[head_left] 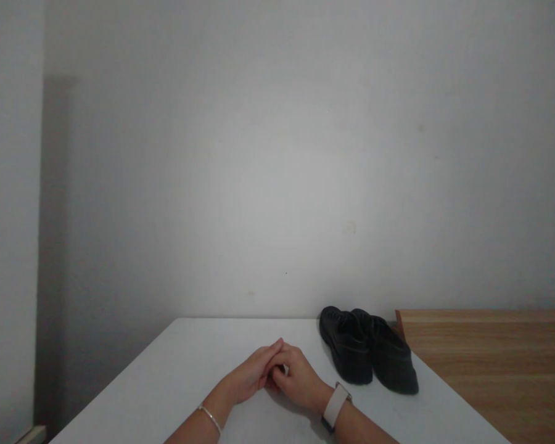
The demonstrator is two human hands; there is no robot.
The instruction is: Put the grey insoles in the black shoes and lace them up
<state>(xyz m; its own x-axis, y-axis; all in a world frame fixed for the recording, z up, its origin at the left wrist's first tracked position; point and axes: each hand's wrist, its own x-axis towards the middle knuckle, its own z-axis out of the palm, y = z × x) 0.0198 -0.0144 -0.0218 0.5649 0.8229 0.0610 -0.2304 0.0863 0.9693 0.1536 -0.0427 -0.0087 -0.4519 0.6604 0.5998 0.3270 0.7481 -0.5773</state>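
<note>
Above the middle of the white table (203, 364), my left hand (251, 373) and my right hand (298, 376) meet, fingers folded together. The fingers of my right hand curl over those of my left, and both hands are closed. I see no object between them, though some fingertips are hidden. A thin silver bangle (210, 418) circles my left wrist. On my right wrist is a watch with a pale band (335, 407). A pair of black lace-up shoes (351, 351) stands to the right of my hands, apart from them, with the toes toward the wall.
A pale wall (277, 172) rises right behind the table's far edge. Beside the table on the right is a wood-grain surface (494, 364). The shoe on the right sits close to the table's right edge. Another wall section (9, 216) juts in at the left.
</note>
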